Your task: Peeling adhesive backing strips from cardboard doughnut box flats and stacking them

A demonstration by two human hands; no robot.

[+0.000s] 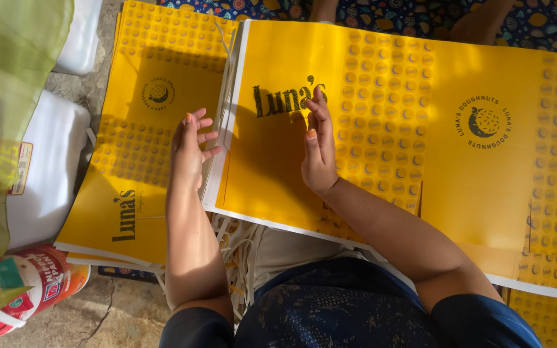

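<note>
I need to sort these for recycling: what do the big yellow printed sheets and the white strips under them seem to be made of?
The yellow printed sheets look like thin paperboard: white edges show under a smooth, slightly glossy yellow print, and they lie flat in stacks. The white strips look like trimmed offcuts of similar paper or card, thin and curling. Both hands, left hand and right hand, hover open above them.

Both hands are open, fingers spread, gripping nothing; the left hand [190, 149] hovers at the left edge of a large yellow printed sheet [485, 187]; the right hand [318, 149] rests upon it; a second yellow stack [140, 84] lies left, beside white containers [49, 167].
</note>
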